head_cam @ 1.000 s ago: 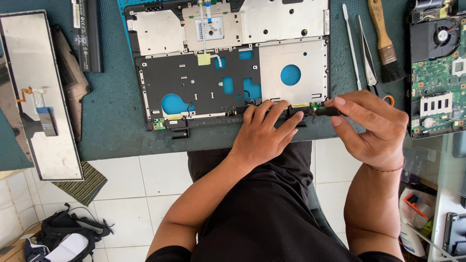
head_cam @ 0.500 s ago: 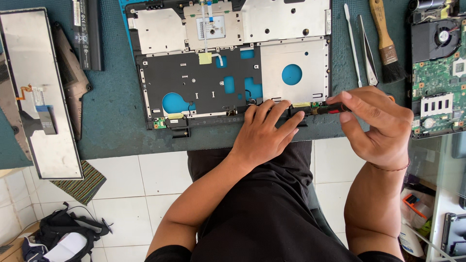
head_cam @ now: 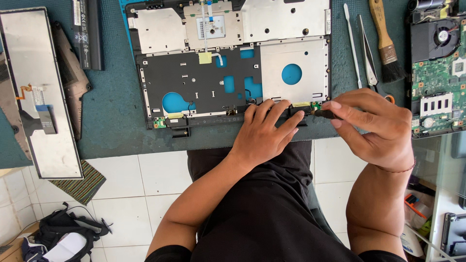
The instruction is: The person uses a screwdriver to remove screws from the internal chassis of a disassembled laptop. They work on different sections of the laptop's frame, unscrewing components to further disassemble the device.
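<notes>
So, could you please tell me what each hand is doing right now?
Left hand: open, fingers resting on the laptop chassis.
Right hand: closed, pinching a dark tool.

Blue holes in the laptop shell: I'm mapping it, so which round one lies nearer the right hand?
The round hole in the silver plate, upper right. The other round hole sits lower left in the black panel.

Place: electronics repair workshop | Signs: opened laptop chassis [head_cam: 233, 63], bare motherboard [head_cam: 437, 77], removed keyboard [head_cam: 41, 92], tweezers [head_cam: 368, 53], brush [head_cam: 386, 41] on green surface [head_cam: 111, 131]
</notes>
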